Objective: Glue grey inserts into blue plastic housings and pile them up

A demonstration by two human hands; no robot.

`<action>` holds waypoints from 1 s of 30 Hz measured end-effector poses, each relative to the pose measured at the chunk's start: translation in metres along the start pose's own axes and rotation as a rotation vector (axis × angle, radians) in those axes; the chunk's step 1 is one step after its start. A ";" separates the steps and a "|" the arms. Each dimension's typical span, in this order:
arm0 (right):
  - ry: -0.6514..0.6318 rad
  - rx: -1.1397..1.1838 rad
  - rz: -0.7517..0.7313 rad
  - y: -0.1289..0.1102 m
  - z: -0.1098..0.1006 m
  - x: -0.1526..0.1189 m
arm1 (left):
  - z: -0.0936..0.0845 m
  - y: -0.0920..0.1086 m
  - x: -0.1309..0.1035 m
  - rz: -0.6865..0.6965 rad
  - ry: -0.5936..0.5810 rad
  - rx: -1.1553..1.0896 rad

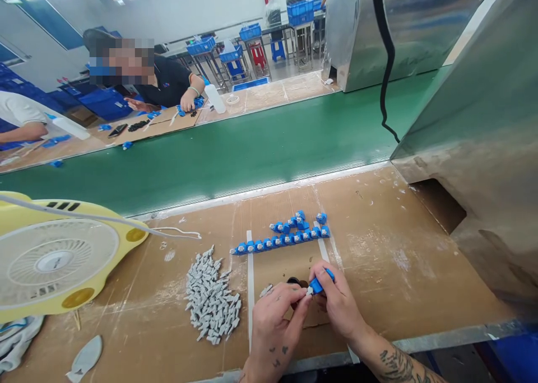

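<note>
My right hand (338, 302) grips a blue plastic part (321, 282) between thumb and fingers. At the part's left end sits a small light-grey plastic piece (310, 290), pinched by the thumb and forefinger of my left hand (275, 318). The two hands meet there, just above the cardboard-covered bench. Partly hidden behind my fingers is a small dark round container (294, 281). Left of my hands lies a heap of light-grey plastic pieces (213, 299). Beyond them, blue parts with pale tips stand in a row (279, 241), with several more loosely grouped behind (299, 222).
A yellow fan (121, 243) lies at the left with its white cord crossing the bench. Past the bench runs a green conveyor belt (235, 159). A metal housing (474, 164) rises at the right, a black cable (385, 52) hanging before it. Co-workers sit across the belt.
</note>
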State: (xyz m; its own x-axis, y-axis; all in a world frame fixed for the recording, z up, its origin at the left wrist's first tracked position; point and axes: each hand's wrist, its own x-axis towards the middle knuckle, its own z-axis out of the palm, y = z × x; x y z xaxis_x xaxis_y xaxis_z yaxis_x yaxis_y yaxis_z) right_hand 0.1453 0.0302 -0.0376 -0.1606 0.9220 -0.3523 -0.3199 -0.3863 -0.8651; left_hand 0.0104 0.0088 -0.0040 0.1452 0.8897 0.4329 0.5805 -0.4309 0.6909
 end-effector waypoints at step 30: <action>0.666 -0.564 -0.580 -0.065 -0.145 -0.101 | -0.044 -0.092 0.115 -0.528 -0.253 0.645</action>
State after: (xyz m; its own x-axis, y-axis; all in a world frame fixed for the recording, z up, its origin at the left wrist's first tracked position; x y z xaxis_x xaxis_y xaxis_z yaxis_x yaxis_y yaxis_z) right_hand 0.3176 -0.0339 0.0029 0.4795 0.8562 0.1925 0.3255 0.0303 -0.9451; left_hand -0.0617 0.1439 0.0072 -0.1418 0.9888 -0.0462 0.9514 0.1490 0.2694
